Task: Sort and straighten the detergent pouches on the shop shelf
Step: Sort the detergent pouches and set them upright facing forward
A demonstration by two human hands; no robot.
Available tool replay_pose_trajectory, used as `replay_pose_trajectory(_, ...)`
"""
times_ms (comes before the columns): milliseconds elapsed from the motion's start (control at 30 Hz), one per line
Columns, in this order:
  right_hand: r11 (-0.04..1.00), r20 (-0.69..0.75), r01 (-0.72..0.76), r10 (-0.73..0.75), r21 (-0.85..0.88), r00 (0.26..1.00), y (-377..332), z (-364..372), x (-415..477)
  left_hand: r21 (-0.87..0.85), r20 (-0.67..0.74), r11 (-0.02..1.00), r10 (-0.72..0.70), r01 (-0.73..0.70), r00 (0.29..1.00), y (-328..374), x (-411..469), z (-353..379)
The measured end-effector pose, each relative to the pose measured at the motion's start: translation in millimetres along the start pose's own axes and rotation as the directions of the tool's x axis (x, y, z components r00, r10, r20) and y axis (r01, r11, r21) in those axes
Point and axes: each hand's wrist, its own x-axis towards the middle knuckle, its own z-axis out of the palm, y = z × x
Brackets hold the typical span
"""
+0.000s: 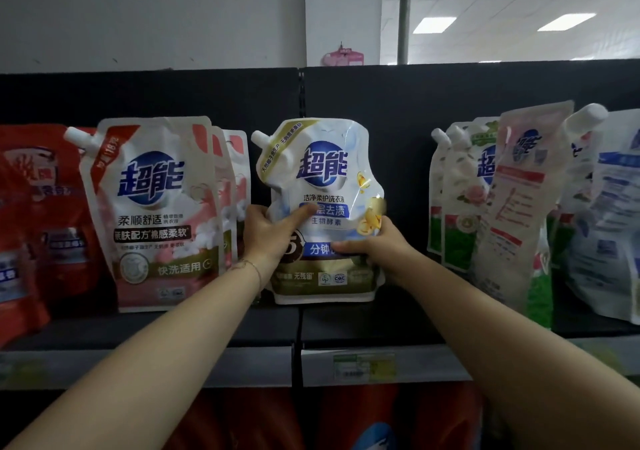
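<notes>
**Two hands steady a glossy white-and-gold spouted detergent pouch (325,207) at the centre of the black shop shelf (346,325).**

The left hand (266,235) grips the pouch's lower edge at 9 o'clock, thumb laid across the label and other fingers hidden behind. The right hand (374,245) pinches the edge at 3 o'clock, thumb forward. The pouch stands label-out, its top crumpled. Done well, the step likely means seating the base flat and squaring the label to the aisle, apart from the pink-and-white pouch (156,214) at 9 o'clock.

A pink object (343,56) sits against the white wall (156,17), near a grey pole (404,13) (ceiling lights (434,24) beyond).
</notes>
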Motion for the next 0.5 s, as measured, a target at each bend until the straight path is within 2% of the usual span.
replay_pose_trajectory(67,0.999,-0.002,0.011,-0.011,-0.030,1.000,-0.6,-0.7,-0.9,-0.061,0.048,0.997,-0.051,0.054,0.998,0.7,1.1,-3.4)
replay_pose_trajectory(133,0.999,-0.047,0.006,-0.008,-0.031,0.999,1.0,0.9,0.0,-0.100,0.037,0.994,-0.040,0.044,0.999,0.2,2.0,-2.1)
replay_pose_trajectory(300,0.998,-0.187,0.017,-0.029,-0.065,0.982,6.7,5.1,4.1,-0.103,-0.243,0.995,-0.025,-0.001,0.970,-4.3,6.4,9.2)
replay_pose_trajectory(500,0.981,-0.262,0.010,-0.062,-0.195,0.963,10.1,11.5,12.3,-0.090,-0.325,0.996,-0.010,-0.020,0.946,-6.3,17.0,14.2)
